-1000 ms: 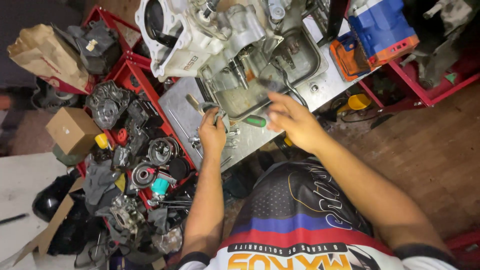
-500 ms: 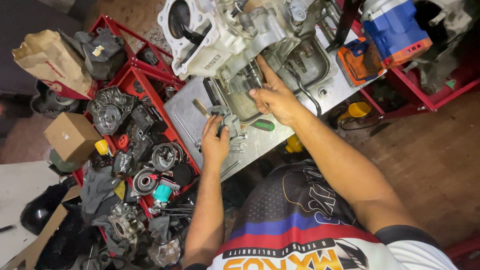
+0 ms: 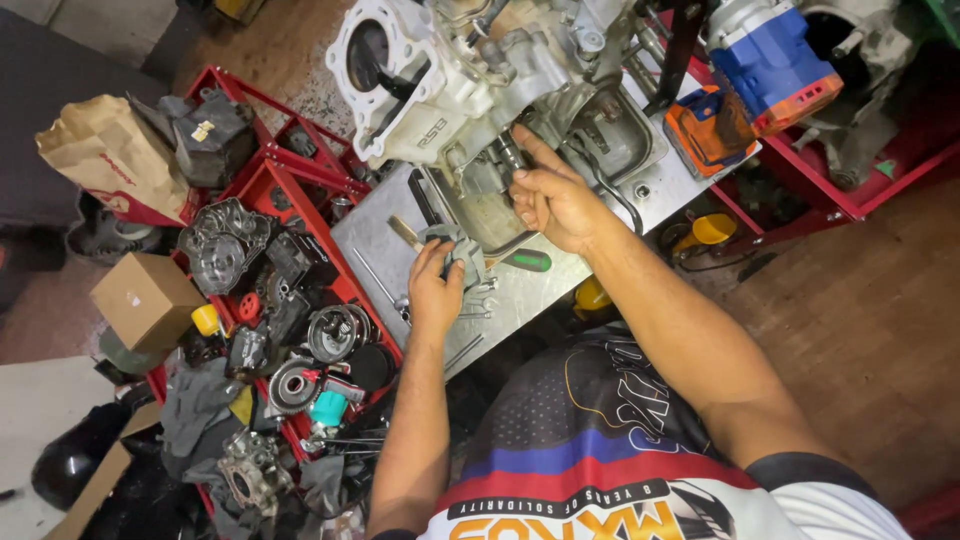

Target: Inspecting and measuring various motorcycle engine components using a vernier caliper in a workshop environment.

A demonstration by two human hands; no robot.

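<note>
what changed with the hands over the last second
The right hand left the green-handled screwdriver on the metal tray and moved up to the engine case, index finger pointing at it. The left hand stayed put, holding a small grey part.

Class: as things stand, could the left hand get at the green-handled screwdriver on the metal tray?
Probably yes. The left hand rests on the tray holding a small grey part, and the screwdriver lies in the open just beside it. But the hand would first have to drop that part.
</note>
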